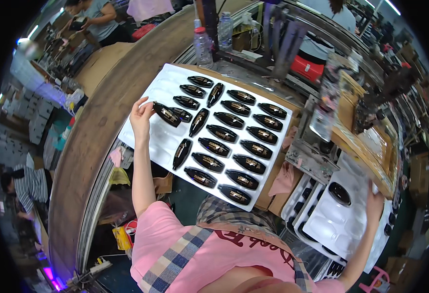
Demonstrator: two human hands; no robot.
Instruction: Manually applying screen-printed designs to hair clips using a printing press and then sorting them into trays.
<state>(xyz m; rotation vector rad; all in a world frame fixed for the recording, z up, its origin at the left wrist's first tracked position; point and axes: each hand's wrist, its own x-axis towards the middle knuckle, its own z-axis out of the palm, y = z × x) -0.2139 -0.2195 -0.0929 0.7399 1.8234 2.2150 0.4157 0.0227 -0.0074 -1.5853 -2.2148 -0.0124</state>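
My left hand [141, 110] pinches the end of a glossy black oval piece [166, 115] above the left side of a large white molded tray [153, 132]. Similar black pieces with gold print, several in columns, sit in that tray [215, 151]. My right hand [374, 200] is at the far right, at the lower end of a wooden screen frame [390, 181] on a metal printing press [306, 152]; its fingers are blurred and partly hidden. Beside it, a single black oval piece [339, 194] lies on another white tray [324, 227].
A curved wooden conveyor [83, 146] runs along the left. Plastic bottles [203, 51] stand behind the large tray, near dark uprights and a red box [310, 66]. Co-workers [99, 24] are at benches at the upper left, top right and lower left. Cardboard boxes [417, 171] stand at the right.
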